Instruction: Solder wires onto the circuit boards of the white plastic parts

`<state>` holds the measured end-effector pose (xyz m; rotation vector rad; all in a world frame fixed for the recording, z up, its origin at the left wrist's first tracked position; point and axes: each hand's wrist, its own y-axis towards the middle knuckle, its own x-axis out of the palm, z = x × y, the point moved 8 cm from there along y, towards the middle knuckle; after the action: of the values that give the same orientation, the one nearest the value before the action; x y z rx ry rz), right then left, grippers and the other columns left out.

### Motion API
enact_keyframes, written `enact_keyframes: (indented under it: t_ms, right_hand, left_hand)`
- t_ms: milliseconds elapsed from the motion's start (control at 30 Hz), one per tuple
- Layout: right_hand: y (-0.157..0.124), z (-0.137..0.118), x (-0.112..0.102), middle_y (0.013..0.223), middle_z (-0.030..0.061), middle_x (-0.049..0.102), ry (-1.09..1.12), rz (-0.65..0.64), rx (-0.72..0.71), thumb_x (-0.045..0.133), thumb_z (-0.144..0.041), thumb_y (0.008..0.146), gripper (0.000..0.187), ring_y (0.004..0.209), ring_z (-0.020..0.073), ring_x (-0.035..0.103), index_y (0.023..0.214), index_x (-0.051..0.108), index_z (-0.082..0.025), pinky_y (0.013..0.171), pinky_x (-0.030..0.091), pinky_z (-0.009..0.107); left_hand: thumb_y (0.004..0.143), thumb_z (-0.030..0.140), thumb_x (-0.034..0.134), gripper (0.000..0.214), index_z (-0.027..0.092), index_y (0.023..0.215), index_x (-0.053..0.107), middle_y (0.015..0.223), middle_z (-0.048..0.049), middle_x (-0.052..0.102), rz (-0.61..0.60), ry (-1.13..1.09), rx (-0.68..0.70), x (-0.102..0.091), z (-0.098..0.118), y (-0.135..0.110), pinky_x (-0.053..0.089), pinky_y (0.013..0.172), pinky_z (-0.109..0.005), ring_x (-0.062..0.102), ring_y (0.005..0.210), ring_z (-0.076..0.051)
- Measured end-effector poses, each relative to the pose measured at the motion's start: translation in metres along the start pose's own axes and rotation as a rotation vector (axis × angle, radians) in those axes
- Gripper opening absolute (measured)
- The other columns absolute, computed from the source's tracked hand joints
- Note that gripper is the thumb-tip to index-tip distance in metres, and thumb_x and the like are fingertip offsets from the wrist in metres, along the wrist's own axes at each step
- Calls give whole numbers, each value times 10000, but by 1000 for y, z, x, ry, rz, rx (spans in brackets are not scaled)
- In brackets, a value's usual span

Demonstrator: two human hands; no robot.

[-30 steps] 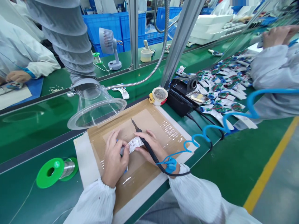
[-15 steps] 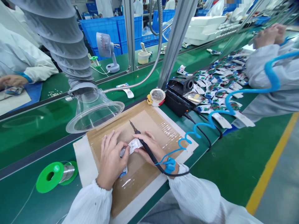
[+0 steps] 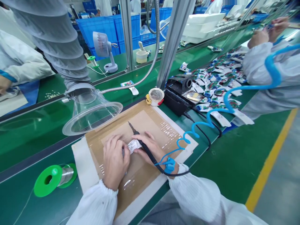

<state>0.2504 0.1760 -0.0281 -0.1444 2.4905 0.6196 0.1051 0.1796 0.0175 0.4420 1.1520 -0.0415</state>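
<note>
My right hand (image 3: pixel 153 148) is closed around a black soldering iron (image 3: pixel 148 151), whose tip points up and away to the left over the board. Its thumb and fingers also touch the right end of a small white part with printed text (image 3: pixel 134 145). At the other end of this part, my left hand (image 3: pixel 116 162) has its fingers curled and closed on it. The left hand covers much of the part. Beneath both hands lies a cardboard work board (image 3: pixel 142 117) covered with clear and brown tape.
A clear fume hood (image 3: pixel 92 117) hangs left of the board. A green solder spool (image 3: pixel 48 180) stands left, a tip-cleaning pot (image 3: pixel 156 96) and black soldering station (image 3: pixel 175 101) behind. Several white assemblies (image 3: pixel 220 118) pile up right, beside a co-worker's sleeve (image 3: pixel 260 62). A blue coiled cord (image 3: pixel 195 128) crosses.
My left hand's fingers have curled in further over the white part, and the blue end seen below the hand is now mostly covered. The right hand still grips the iron. The view has shifted slightly.
</note>
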Motion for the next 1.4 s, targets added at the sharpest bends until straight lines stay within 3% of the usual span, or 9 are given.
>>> enact_keyframes:
  t_ms: [300, 500, 667, 900, 1133, 1400]
  right_hand:
    - [0, 2, 2, 1265, 59, 708, 57, -23, 2, 680, -284, 933, 521, 1127, 240, 702, 1412, 477, -313, 1227, 275, 589]
    - [2, -1, 1, 1252, 61, 712, 36, -26, -7, 661, -269, 955, 518, 1132, 233, 693, 1439, 480, -303, 1222, 283, 583]
    - [3, -4, -1, 1271, 61, 700, 26, -36, 5, 651, -273, 959, 520, 1127, 233, 687, 1449, 479, -300, 1205, 327, 561]
    - [3, -5, -2, 1264, 59, 706, 41, -42, 9, 630, -252, 970, 501, 1118, 228, 696, 1444, 475, -298, 1204, 329, 561]
    - [5, -9, -4, 1265, 58, 713, 24, -36, 5, 634, -245, 967, 475, 1143, 239, 691, 1422, 504, -285, 1229, 284, 573]
    - [5, -8, -3, 1274, 54, 717, 28, -30, 2, 641, -205, 958, 472, 1123, 214, 700, 1404, 510, -286, 1233, 265, 552]
  left_hand:
    - [970, 200, 492, 127, 201, 859, 554, 1272, -129, 654, 42, 1, 52, -2, 2, 0, 429, 1068, -532, 524, 1307, -328]
    - [931, 213, 558, 80, 185, 863, 590, 1321, -158, 636, 86, 150, 151, -10, 11, -1, 345, 1156, -595, 512, 1345, -360]
    - [922, 216, 583, 101, 207, 829, 621, 1276, -108, 662, 25, 150, 195, -12, 11, 4, 317, 1176, -593, 507, 1346, -345]
    - [971, 179, 506, 85, 204, 918, 568, 1119, -99, 677, -4, 25, 159, -5, 7, 2, 412, 1084, -528, 591, 1158, -276]
    - [979, 198, 496, 89, 201, 891, 512, 1016, -102, 659, -22, 165, 126, 0, 12, 2, 465, 921, -462, 593, 1067, -295]
    - [972, 185, 476, 115, 216, 864, 501, 949, -95, 644, -22, 227, 126, 2, 16, 2, 431, 1000, -474, 578, 1155, -310]
